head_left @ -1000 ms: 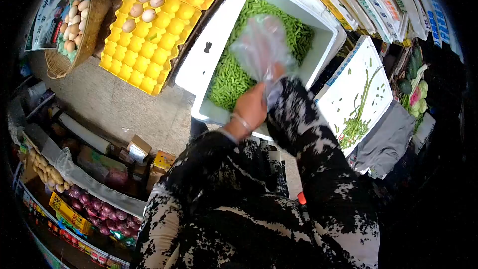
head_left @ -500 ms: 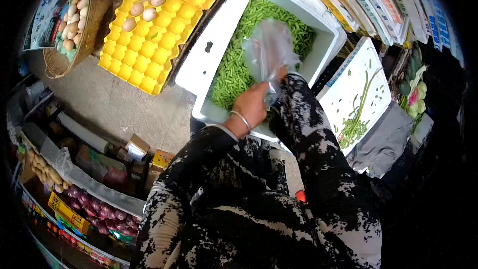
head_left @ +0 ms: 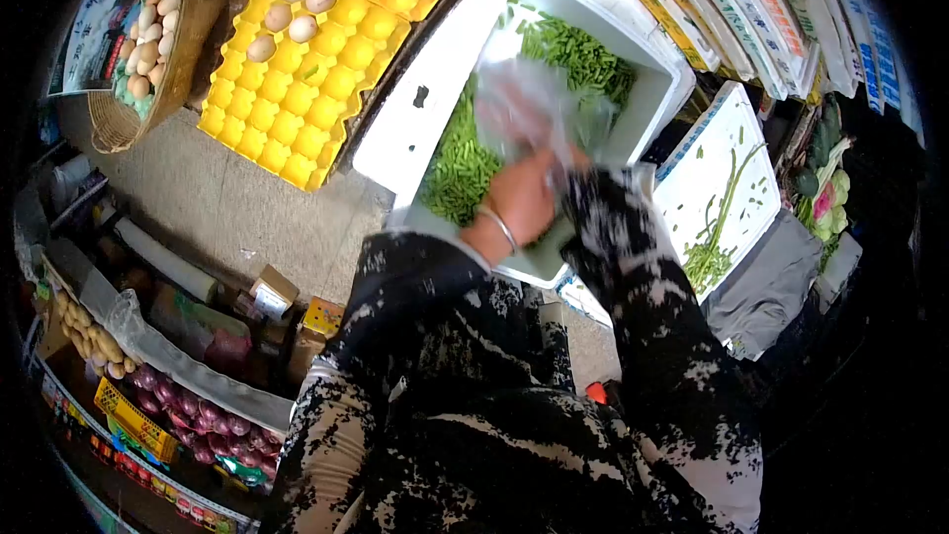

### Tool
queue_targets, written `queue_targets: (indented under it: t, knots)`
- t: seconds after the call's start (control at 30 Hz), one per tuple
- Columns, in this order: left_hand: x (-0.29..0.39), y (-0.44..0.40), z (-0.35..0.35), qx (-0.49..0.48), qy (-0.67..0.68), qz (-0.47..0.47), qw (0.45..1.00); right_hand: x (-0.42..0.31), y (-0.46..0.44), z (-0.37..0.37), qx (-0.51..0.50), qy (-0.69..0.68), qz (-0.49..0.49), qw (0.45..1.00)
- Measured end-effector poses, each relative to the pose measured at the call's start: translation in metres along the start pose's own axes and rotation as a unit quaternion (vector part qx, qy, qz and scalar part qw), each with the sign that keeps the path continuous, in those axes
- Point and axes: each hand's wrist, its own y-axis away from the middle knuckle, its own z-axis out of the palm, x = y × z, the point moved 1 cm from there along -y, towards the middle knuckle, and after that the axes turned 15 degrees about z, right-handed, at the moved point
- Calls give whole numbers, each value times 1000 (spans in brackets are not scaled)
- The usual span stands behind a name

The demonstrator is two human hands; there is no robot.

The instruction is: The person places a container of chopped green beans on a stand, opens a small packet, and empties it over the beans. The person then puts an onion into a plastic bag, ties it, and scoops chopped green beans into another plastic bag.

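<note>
A clear plastic bag (head_left: 539, 109) covers my right hand (head_left: 514, 117), which is smeared by motion over the white foam box (head_left: 647, 104). Its fingers cannot be made out through the film. My left hand (head_left: 522, 200), with a silver bangle at the wrist, is closed on the gathered bag near my right wrist. Short cut green pieces, like long beans, lie in the box in two heaps. One heap (head_left: 460, 173) is on the left and the other heap (head_left: 588, 54) on the upper right. Part of the box's pale floor shows at the top.
Yellow egg trays (head_left: 297, 109) with several eggs stand at upper left, beside a wicker basket (head_left: 178, 59) of eggs. On the right, a white foam lid (head_left: 736, 203) carries long green stalks and scraps. Stacked foam boards (head_left: 732, 0) stand behind. Red onions (head_left: 203, 420) are at lower left.
The green pieces, spread across the box before, are now parted into two heaps with pale floor showing. My bagged right hand has shifted slightly left and down; my left hand moved slightly right.
</note>
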Motion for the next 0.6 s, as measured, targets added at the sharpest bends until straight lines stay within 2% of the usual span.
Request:
queue_targets:
  t: [0.03, 0.07, 0.1, 0.17, 0.2, 0.27, 0.3, 0.4, 0.5, 0.6]
  knots:
    - [1, 10, 14, 22, 7, 65, 998, 2, 14, -1, -9, 2, -1, 1000]
    - [0, 22, 30, -18, 65, 63, 996, 5, 27, -2, -15, 2, -1, 1000]
    - [-5, 26, 42, -34, 97, 110, 989, 9, 31, -5, -16, 5, 1, 1000]
    - [-5, 23, 50, -25, 70, 134, 988, 14, 21, -10, -1, 9, 11, 1000]
    - [-7, 16, 48, -27, 71, 133, 988, 15, 8, -11, 12, 11, 17, 1000]
    - [-14, -8, 38, 36, 10, 64, 997, 10, -19, -9, 30, 9, 20, 999]
    - [-22, -14, 34, 109, -25, 80, 991, 4, -29, -7, 32, 3, 19, 999]
    - [-24, -12, 14, 104, -51, 65, 991, -6, -29, 0, 24, -4, 13, 1000]
    - [-6, 23, 24, -35, 41, 28, 998, -2, 12, 0, -8, 0, -1, 1000]
    - [-1, 31, 42, -73, 75, 52, 993, 15, 35, -9, -20, 7, 9, 1000]
